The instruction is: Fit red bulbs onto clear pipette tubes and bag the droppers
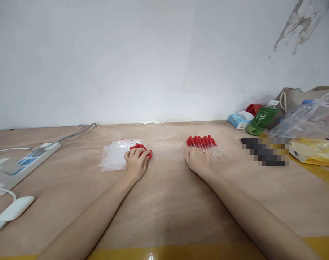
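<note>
My left hand (pixel 136 162) is curled over a small pile of red rubber dropper bulbs (pixel 138 146), its fingers on them. Under the pile's left side lie clear zip bags (pixel 113 155). To the right of this hand, thin clear glass tubes (pixel 168 151) lie side by side in a row. My right hand (pixel 198 160) is closed at the row's right end; what its fingers pinch is hidden, though tube ends show close to it. Just beyond and right of it lie several droppers (pixel 201 141), clear tubes with red bulbs on their far ends.
A white power strip (pixel 37 157) with plugs and cables runs along the left. At the right stand a tissue pack (pixel 238 121), a green bottle (pixel 263 118), plastic bags (pixel 302 115) and a yellow packet (pixel 316 151). A pale wall (pixel 153 61) closes off the table's back.
</note>
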`<state>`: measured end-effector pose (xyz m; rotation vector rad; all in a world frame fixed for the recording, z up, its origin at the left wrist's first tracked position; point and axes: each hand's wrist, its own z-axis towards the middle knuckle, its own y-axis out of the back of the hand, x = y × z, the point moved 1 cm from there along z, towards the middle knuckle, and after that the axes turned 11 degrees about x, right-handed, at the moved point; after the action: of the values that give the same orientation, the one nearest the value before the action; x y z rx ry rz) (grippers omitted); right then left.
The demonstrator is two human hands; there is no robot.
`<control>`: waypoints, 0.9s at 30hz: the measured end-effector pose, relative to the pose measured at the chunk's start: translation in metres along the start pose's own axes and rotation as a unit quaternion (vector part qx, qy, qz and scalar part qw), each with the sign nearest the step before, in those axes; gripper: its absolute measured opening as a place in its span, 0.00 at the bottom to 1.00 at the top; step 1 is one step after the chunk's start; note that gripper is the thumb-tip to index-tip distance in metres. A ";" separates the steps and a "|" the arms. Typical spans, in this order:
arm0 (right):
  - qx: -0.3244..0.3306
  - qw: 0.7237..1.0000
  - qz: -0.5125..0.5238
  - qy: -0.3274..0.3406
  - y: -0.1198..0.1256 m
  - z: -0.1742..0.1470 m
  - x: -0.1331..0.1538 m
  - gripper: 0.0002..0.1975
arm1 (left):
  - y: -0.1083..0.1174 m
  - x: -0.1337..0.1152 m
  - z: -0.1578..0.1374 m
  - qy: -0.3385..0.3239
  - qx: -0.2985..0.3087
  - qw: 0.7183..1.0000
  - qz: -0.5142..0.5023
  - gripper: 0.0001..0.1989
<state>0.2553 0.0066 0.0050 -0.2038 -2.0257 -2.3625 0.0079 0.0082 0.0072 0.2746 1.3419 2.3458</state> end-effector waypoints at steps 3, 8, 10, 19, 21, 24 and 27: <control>-0.048 0.999 0.001 -0.005 -0.007 -0.004 -0.006 0.11 | 0.000 -0.001 -0.001 -0.008 -0.005 1.000 -0.005 0.11; -0.096 0.993 0.067 0.032 -0.012 -0.009 -0.017 0.11 | -0.001 0.001 -0.003 -0.009 -0.030 1.000 0.002 0.09; -0.114 0.986 0.107 0.053 -0.012 -0.010 -0.021 0.11 | -0.002 0.001 -0.003 -0.009 -0.034 0.999 0.000 0.09; -0.181 0.915 0.316 0.174 -0.019 -0.017 -0.038 0.11 | 0.011 -0.015 -0.015 -0.044 -0.033 0.974 -0.222 0.10; -0.187 0.911 0.304 0.207 -0.018 -0.019 -0.038 0.13 | 0.013 -0.026 -0.022 -0.097 0.019 0.960 -0.262 0.11; -0.175 0.916 0.278 0.231 -0.015 -0.023 -0.035 0.13 | 0.014 -0.039 -0.029 -0.153 0.122 0.938 -0.287 0.11; -0.133 0.924 0.285 0.216 -0.009 -0.029 -0.029 0.12 | 0.012 -0.044 -0.028 -0.137 0.153 0.931 -0.302 0.06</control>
<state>0.2811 -0.0224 -0.0113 -0.2161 -1.2342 -2.0575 0.0337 -0.0390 0.0044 0.2271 1.4002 1.5342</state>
